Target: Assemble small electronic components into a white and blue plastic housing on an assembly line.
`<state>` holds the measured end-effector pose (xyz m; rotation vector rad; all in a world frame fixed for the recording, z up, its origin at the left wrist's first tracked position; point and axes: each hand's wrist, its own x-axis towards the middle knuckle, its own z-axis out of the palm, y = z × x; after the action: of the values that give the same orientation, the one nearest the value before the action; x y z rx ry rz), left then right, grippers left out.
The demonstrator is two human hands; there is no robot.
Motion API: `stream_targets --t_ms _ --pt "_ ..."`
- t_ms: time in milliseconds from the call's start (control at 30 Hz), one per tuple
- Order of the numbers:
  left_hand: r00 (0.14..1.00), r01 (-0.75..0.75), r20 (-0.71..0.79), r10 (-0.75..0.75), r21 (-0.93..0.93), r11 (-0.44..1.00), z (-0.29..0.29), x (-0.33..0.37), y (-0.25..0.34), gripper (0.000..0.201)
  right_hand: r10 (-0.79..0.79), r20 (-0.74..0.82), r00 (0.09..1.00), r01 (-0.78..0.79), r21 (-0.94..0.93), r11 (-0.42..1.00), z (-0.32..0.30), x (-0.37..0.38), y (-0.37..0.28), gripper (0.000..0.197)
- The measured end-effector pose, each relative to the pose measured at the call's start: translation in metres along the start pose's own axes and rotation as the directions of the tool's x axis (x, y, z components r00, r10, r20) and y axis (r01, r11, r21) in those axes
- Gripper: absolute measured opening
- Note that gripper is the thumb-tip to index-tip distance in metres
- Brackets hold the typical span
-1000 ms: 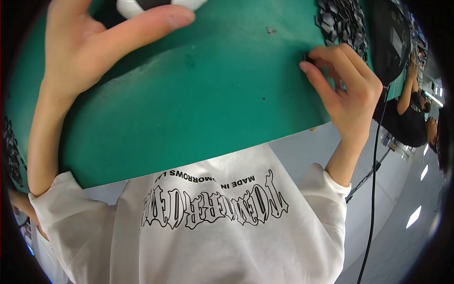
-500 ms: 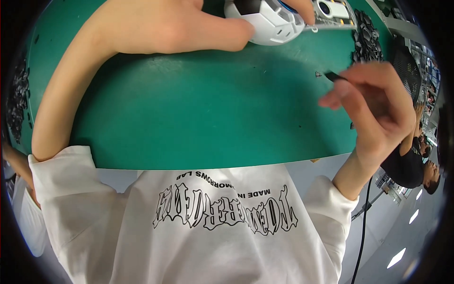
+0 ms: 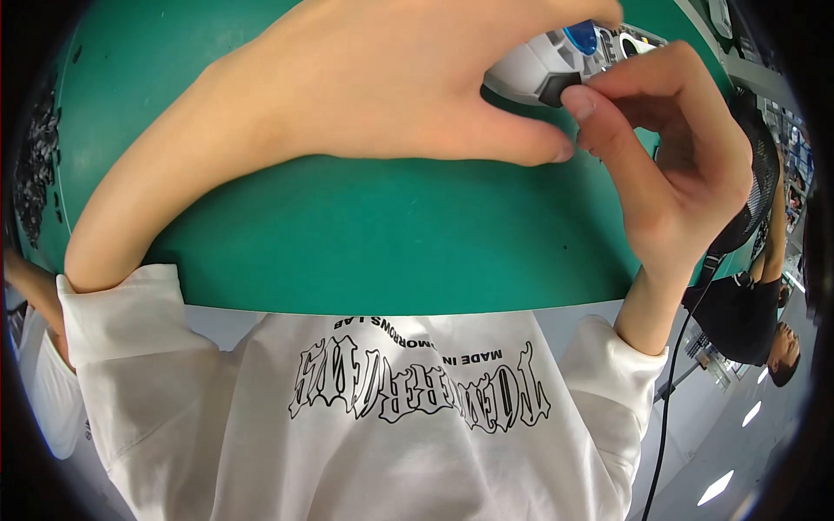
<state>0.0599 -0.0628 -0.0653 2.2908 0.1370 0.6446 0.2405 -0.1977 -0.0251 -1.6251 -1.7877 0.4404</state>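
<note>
Near the top edge, right of centre, a white faceted plastic housing (image 3: 528, 71) with a blue oval part (image 3: 580, 36) tilts on the green mat. My left hand (image 3: 408, 78) arches over it, index finger along its far side and thumb stretched out below it, apart from the near face. The other left fingers are out of sight. Between thumb and index finger my right hand (image 3: 669, 139) pinches a small black angular piece (image 3: 559, 89), which is against the housing's near right side. Whether the piece is seated cannot be made out.
A circuit board (image 3: 638, 43) shows partly behind my right hand. Small black pieces (image 3: 35, 165) lie heaped at the far left. A black mesh object (image 3: 751, 187) and a black cable (image 3: 665, 417) are on the right. Another person (image 3: 738, 313) is beyond.
My right hand has moved left and up, bringing the black piece to the housing. The housing now sits lower and further right, and my left thumb has swung away from its face.
</note>
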Motion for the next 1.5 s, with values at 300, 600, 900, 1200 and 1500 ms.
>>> stream_targets --t_ms 300,600,900,1200,1500 --pt "0.997 0.066 0.043 -0.064 -0.056 0.996 -0.004 0.010 0.011 0.050 0.251 0.151 0.956 -0.268 0.106 0.957 -0.009 0.025 -0.021 0.022" --pt "0.984 0.119 0.137 -0.111 -0.048 0.992 -0.002 0.013 -0.015 0.055 -0.124 -0.035 0.992 0.128 0.162 0.978 -0.006 0.005 0.032 0.020" --pt "0.989 -0.037 0.149 0.011 0.171 0.985 -0.032 0.037 -0.030 0.049 0.360 -0.334 0.871 -0.427 -0.151 0.892 -0.109 -0.113 0.087 0.015" --pt "0.996 0.091 -0.044 -0.081 0.340 0.936 -0.033 0.013 -0.071 0.047 0.427 -0.261 0.866 -0.500 -0.442 0.745 -0.105 -0.113 0.107 0.013" --pt "0.963 0.271 -0.013 -0.270 0.040 0.962 -0.016 0.026 -0.014 0.060 0.539 -0.244 0.806 -0.591 -0.330 0.736 -0.113 -0.113 0.103 0.015"
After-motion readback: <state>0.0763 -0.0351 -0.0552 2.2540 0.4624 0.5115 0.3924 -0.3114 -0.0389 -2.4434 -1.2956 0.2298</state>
